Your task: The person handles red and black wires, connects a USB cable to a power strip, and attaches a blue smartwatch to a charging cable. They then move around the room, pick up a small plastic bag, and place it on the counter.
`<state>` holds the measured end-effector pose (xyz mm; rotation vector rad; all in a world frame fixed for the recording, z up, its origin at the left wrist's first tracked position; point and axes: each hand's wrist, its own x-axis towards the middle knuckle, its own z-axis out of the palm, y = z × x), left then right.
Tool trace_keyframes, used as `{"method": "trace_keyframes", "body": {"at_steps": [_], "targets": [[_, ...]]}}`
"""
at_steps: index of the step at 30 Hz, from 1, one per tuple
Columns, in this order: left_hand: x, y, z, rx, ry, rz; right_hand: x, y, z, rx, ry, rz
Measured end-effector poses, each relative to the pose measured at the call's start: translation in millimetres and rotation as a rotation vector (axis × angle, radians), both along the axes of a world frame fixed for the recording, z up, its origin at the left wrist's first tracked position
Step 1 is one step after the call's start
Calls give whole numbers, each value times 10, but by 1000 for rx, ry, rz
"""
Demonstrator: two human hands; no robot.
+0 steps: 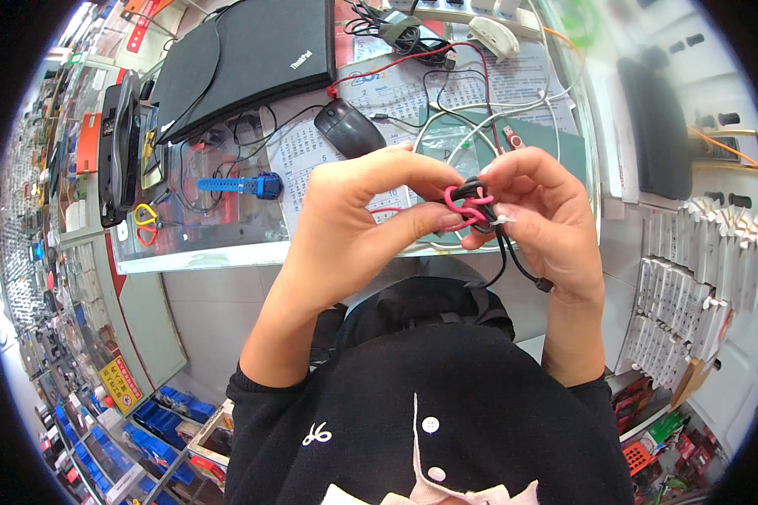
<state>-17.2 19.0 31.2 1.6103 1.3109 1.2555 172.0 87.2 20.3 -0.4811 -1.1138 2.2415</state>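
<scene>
In front of my body, both hands meet at a small bundle of black cable (502, 244) wound with a pink cord (464, 202). My left hand (370, 202) pinches the pink cord between thumb and fingertips from the left. From the right, my right hand (552, 215) grips the black cable, its thumb pressed on the coil. Two cable ends hang below the fingers, one tipped with a black plug (544, 284). The fingers partly cover the coil.
Behind my hands on the glass counter (253, 255) lie a closed black laptop (253, 63), a black mouse (349, 128), a blue watch (240, 186), white cables and a calendar sheet. White boxes (682, 320) are stacked at right; goods fill shelves at left.
</scene>
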Motion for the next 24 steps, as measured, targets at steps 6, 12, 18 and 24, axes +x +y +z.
{"method": "trace_keyframes", "body": {"at_steps": [6, 12, 18, 24], "targets": [[0, -20, -53, -30, -79, -37, 17, 56, 0, 403, -148, 1], [56, -52, -5, 155, 679, 145, 8, 45, 68, 1005, -470, -144], [-24, -125, -8, -246, -13, -29, -10, -17, 66, 969, -508, -206], [-22, -140, -85, -460, -361, -54, 42, 14, 99, 1067, -472, -221]]}}
